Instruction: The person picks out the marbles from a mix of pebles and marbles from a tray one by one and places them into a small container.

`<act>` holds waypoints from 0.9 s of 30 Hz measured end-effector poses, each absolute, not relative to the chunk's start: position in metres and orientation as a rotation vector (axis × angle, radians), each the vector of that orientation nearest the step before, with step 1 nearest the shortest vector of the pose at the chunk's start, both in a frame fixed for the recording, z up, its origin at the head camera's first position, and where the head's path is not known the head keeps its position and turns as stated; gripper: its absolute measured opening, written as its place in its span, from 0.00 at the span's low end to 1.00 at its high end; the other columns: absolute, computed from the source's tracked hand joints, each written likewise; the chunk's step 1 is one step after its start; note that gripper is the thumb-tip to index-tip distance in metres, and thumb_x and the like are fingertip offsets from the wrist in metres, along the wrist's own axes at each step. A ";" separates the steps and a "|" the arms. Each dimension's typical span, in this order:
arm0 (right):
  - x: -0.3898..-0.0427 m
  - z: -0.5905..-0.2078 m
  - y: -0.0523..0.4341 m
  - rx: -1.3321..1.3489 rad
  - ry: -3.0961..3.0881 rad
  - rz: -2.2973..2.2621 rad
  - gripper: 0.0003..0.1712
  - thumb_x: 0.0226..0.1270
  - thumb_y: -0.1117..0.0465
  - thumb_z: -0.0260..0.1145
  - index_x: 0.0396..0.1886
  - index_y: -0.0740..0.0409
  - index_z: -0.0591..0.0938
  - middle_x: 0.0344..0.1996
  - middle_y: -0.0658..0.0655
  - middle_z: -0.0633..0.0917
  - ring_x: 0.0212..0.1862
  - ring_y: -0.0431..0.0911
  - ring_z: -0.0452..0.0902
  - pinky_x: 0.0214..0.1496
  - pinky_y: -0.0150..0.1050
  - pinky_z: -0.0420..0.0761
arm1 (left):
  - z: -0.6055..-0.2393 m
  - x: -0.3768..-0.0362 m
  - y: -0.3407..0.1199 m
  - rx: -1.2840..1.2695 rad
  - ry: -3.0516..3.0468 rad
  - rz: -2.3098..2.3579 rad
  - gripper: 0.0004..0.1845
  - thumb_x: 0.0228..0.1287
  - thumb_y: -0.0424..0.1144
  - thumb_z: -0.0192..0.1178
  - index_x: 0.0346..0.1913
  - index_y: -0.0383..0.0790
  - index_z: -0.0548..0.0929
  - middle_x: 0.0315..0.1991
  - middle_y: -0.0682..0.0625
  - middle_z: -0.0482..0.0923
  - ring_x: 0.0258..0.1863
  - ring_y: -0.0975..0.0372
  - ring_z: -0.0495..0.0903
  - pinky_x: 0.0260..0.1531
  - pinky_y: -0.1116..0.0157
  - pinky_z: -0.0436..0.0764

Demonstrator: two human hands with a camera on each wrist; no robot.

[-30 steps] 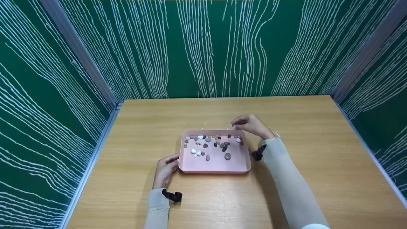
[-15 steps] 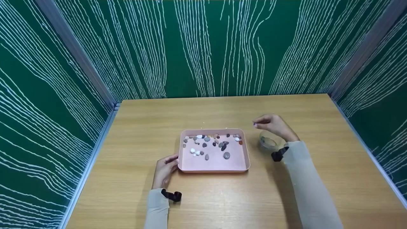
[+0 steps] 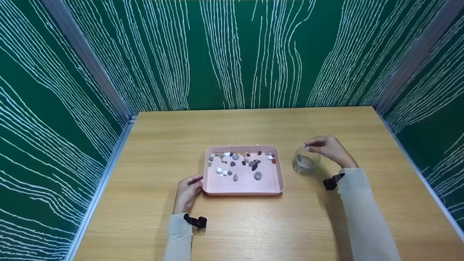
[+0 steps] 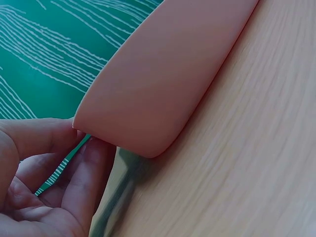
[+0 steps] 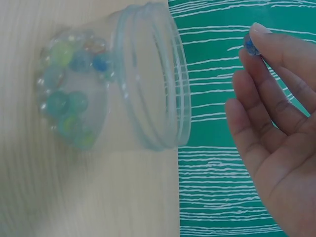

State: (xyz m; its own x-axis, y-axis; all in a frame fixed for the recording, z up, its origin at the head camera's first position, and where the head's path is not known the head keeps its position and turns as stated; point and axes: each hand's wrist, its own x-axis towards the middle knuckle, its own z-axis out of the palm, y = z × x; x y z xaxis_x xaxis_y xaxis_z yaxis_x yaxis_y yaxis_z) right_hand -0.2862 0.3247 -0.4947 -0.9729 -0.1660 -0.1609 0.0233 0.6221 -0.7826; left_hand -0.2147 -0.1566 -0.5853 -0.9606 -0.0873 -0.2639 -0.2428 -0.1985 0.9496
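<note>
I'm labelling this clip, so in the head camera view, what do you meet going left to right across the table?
left hand → pink tray of pebbles → clear glass jar → right hand, pinching a small bead.

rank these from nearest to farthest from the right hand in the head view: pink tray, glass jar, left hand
1. The glass jar: just under and left of the right hand, whose fingers pinch a small blue bead.
2. The pink tray: further left, mid-table, with pebbles in it.
3. The left hand: farthest, at the tray's near left corner, holding its rim.
</note>
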 end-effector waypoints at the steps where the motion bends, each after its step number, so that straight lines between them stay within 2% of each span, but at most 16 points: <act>1: -0.285 -0.496 0.326 -0.116 2.628 -1.279 0.24 0.65 0.50 0.65 0.56 0.57 0.81 0.56 0.62 0.80 0.56 0.55 0.73 0.64 0.57 0.72 | -0.586 -0.215 -0.157 -0.387 1.925 2.318 0.21 0.61 0.22 0.56 0.58 0.19 0.73 0.55 0.33 0.77 0.42 0.62 0.80 0.43 0.70 0.82; 5: -0.282 -0.499 0.329 -0.117 2.626 -1.296 0.23 0.65 0.50 0.66 0.54 0.56 0.82 0.55 0.61 0.81 0.56 0.54 0.74 0.63 0.56 0.73 | -0.586 -0.214 -0.157 -0.355 1.935 2.305 0.21 0.62 0.22 0.55 0.58 0.18 0.72 0.56 0.32 0.76 0.44 0.62 0.80 0.44 0.69 0.82; 12: -0.281 -0.500 0.332 -0.094 2.602 -1.294 0.26 0.65 0.49 0.66 0.57 0.59 0.80 0.57 0.62 0.80 0.58 0.55 0.73 0.63 0.57 0.72 | -0.584 -0.213 -0.157 -0.348 1.931 2.320 0.21 0.61 0.22 0.54 0.58 0.18 0.72 0.56 0.32 0.76 0.44 0.61 0.80 0.45 0.69 0.82; 19: -0.279 -0.501 0.332 -0.107 2.614 -1.275 0.23 0.67 0.53 0.64 0.57 0.59 0.80 0.56 0.62 0.80 0.55 0.53 0.75 0.62 0.55 0.74 | -0.586 -0.216 -0.156 -0.379 1.910 2.342 0.22 0.60 0.20 0.54 0.58 0.18 0.72 0.57 0.30 0.74 0.43 0.61 0.80 0.46 0.67 0.83; 27: -0.278 -0.503 0.333 -0.104 2.621 -1.272 0.21 0.68 0.55 0.63 0.56 0.60 0.80 0.56 0.63 0.80 0.55 0.52 0.75 0.62 0.55 0.74 | -0.600 -0.216 -0.161 -0.209 1.861 2.461 0.19 0.56 0.23 0.59 0.52 0.19 0.78 0.48 0.37 0.81 0.40 0.61 0.81 0.43 0.67 0.84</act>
